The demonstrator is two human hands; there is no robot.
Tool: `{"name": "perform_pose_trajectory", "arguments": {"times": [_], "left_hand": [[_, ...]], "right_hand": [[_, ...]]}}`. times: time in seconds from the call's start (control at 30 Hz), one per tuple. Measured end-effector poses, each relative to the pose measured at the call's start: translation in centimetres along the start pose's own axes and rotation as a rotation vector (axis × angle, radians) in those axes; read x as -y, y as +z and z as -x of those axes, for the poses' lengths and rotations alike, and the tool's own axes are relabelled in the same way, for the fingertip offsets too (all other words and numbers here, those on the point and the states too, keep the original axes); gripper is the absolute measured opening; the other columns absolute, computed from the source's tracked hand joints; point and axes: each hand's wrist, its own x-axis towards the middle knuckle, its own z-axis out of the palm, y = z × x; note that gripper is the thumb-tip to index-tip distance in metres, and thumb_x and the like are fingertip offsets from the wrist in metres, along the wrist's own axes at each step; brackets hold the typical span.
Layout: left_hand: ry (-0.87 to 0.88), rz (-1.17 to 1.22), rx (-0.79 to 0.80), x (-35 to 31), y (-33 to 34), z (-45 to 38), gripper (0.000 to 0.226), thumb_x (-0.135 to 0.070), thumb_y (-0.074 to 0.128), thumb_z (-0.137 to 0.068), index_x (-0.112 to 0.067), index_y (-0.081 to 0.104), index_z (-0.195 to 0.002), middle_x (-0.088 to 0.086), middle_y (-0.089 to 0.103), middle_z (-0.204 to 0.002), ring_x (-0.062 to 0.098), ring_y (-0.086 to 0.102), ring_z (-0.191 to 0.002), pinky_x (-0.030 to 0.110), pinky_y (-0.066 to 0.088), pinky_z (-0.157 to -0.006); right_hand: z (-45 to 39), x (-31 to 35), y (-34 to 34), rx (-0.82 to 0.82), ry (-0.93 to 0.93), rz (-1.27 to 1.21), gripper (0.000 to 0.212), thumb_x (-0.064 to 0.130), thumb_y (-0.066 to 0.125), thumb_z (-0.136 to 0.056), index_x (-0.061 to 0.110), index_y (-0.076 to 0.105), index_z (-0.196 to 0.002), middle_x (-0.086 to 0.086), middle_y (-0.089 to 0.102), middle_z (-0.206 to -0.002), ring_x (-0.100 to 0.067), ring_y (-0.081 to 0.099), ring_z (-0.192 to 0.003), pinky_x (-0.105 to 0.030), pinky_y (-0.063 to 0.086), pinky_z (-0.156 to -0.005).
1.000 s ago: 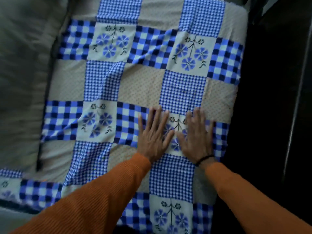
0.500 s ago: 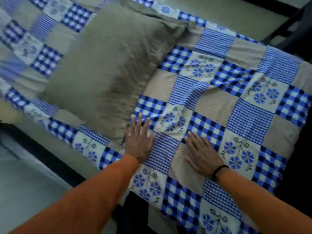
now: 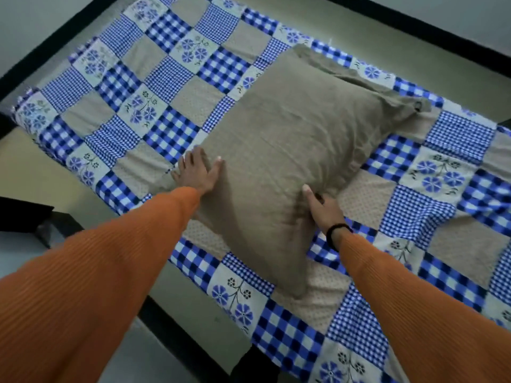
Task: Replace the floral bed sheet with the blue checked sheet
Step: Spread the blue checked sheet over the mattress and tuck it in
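Observation:
The blue checked sheet (image 3: 171, 78), a patchwork of blue checks, beige squares and blue flower panels, lies spread over the mattress. A large grey-brown pillow (image 3: 290, 139) lies on it near the middle. My left hand (image 3: 196, 172) grips the pillow's left edge, thumb on top and fingers at its side. At the pillow's lower right edge, my right hand (image 3: 323, 208), with a black wristband, has its thumb on top and its fingers tucked beneath. No other sheet is in view.
Bare beige mattress (image 3: 36, 172) shows along the near left side beyond the sheet's edge. A black bed frame (image 3: 171, 330) borders it, with grey floor (image 3: 138, 360) below. A dark object (image 3: 25, 217) sits at the left.
Both hands left the flat sheet, where they were pressing it, and moved left to the pillow. They now hold its two near edges. The view swung left along the bed.

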Motion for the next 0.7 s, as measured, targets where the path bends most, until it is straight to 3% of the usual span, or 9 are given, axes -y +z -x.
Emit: {"name": "perform_pose_trajectory", "arguments": {"times": [0.13, 0.2, 0.27, 0.33, 0.37, 0.43, 0.57, 0.63, 0.7], "left_hand": [[-0.095, 0.181, 0.143, 1.3, -2.0, -3.8, 0.093, -0.076, 0.042, -0.091, -0.022, 0.011, -0.161, 0.02, 0.029, -0.162, 0.043, 0.031, -0.146, 0.057, 0.025, -0.12], [-0.011, 0.206, 0.135, 0.7, -3.0, -4.1, 0.088, -0.075, 0.047, -0.09, -0.018, 0.03, -0.155, 0.016, 0.044, -0.154, 0.04, 0.044, -0.138, 0.05, 0.035, -0.115], [0.084, 0.264, 0.11, -0.4, -4.2, -3.3, 0.075, -0.074, 0.053, -0.088, -0.018, 0.053, -0.138, 0.007, 0.061, -0.132, 0.03, 0.058, -0.12, 0.041, 0.044, -0.102], [0.116, 0.417, 0.197, -1.2, -5.7, -2.4, 0.059, -0.07, 0.064, -0.084, -0.02, 0.065, -0.114, -0.004, 0.069, -0.111, 0.018, 0.067, -0.098, 0.034, 0.05, -0.091], [0.118, 0.506, 0.27, -1.6, -6.4, -1.7, 0.055, -0.066, 0.071, -0.081, -0.02, 0.068, -0.11, -0.005, 0.073, -0.106, 0.016, 0.071, -0.092, 0.034, 0.054, -0.092], [0.187, 0.611, 0.371, -2.8, -7.4, -0.2, 0.053, -0.052, 0.08, -0.08, -0.021, 0.065, -0.12, -0.005, 0.074, -0.11, 0.011, 0.073, -0.095, 0.034, 0.057, -0.095], [0.392, 0.679, 0.312, -7.3, -7.8, 4.6, 0.059, -0.026, 0.08, -0.086, -0.025, 0.043, -0.132, -0.014, 0.063, -0.116, -0.005, 0.065, -0.1, 0.011, 0.053, -0.083], [0.477, 0.73, 0.285, -10.2, -6.7, 7.7, 0.058, -0.018, 0.079, -0.086, -0.021, 0.043, -0.132, -0.01, 0.066, -0.119, -0.003, 0.067, -0.102, 0.015, 0.054, -0.088], [0.538, 0.757, 0.304, -13.3, -5.1, 11.0, 0.056, -0.014, 0.077, -0.088, -0.02, 0.042, -0.131, -0.011, 0.066, -0.119, -0.004, 0.068, -0.103, 0.015, 0.054, -0.088]], "right_hand": [[-2.4, 2.3, 2.6, -0.059, 0.142, -0.333, 0.105, 0.086, 0.071, -0.062, 0.013, 0.059, -0.137, 0.004, 0.065, -0.13, -0.017, 0.061, -0.118, -0.036, 0.046, -0.108], [-3.5, 2.9, 3.2, -0.087, 0.189, -0.437, 0.112, 0.083, 0.081, -0.048, 0.013, 0.061, -0.134, 0.003, 0.069, -0.124, -0.018, 0.067, -0.111, -0.038, 0.052, -0.104], [-3.7, 4.0, 2.9, -0.104, 0.167, -0.396, 0.085, 0.059, 0.087, -0.062, 0.008, 0.063, -0.127, -0.002, 0.071, -0.118, -0.018, 0.068, -0.105, -0.032, 0.054, -0.096], [-3.9, 4.9, 2.2, -0.16, 0.123, -0.326, 0.054, 0.028, 0.083, -0.08, 0.003, 0.063, -0.123, -0.007, 0.069, -0.116, -0.019, 0.065, -0.102, -0.027, 0.05, -0.088], [-3.8, 5.2, 1.4, -0.2, 0.114, -0.305, 0.048, 0.02, 0.08, -0.083, 0.002, 0.061, -0.123, -0.008, 0.068, -0.117, -0.02, 0.062, -0.102, -0.027, 0.049, -0.088], [-3.3, 5.7, -1.0, -0.279, 0.08, -0.286, 0.047, 0.015, 0.077, -0.083, 0.004, 0.06, -0.125, -0.009, 0.066, -0.12, -0.022, 0.061, -0.106, -0.031, 0.05, -0.094], [-1.0, 7.0, -7.9, -0.355, 0.002, -0.331, 0.048, 0.017, 0.079, -0.077, 0.012, 0.062, -0.122, -0.001, 0.067, -0.112, -0.02, 0.063, -0.106, -0.03, 0.051, -0.093], [0.4, 5.7, -12.6, -0.413, -0.065, -0.324, 0.047, 0.026, 0.081, -0.065, 0.019, 0.065, -0.108, -0.003, 0.072, -0.106, -0.025, 0.069, -0.103, -0.041, 0.057, -0.091], [2.6, 3.3, -17.4, -0.453, -0.09, -0.293, 0.045, 0.027, 0.082, -0.065, 0.021, 0.064, -0.106, -0.004, 0.073, -0.105, -0.025, 0.07, -0.101, -0.041, 0.058, -0.09]]}}
